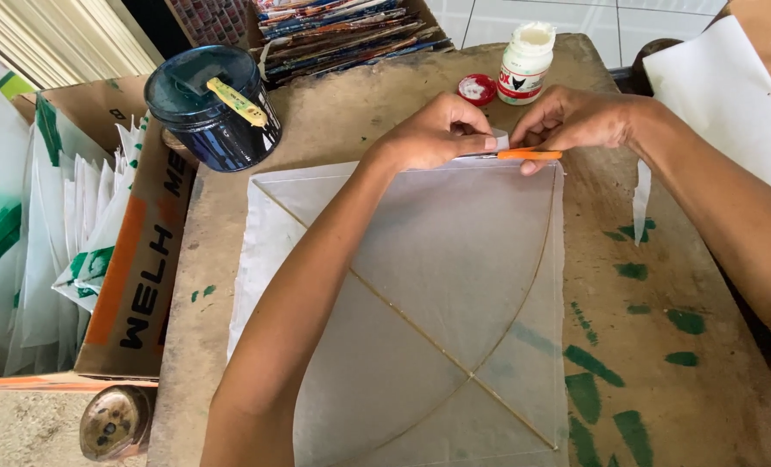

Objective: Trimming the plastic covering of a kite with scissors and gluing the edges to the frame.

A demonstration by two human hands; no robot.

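A translucent white paper kite (437,285) with thin bamboo spars lies flat on a worn wooden board (662,259). At its far corner my left hand (433,134) presses down on the paper edge with fingers curled. My right hand (576,121) is beside it, gripping an orange-handled cutter (524,156) laid along the kite's top edge. A small flap of paper (500,138) sticks up between the two hands.
An open white glue bottle (524,62) and its red cap (476,88) stand just beyond the hands. A dark round tin (213,108) sits far left, a cardboard box of paper sheets (92,233) left, and a white paper strip (641,201) right.
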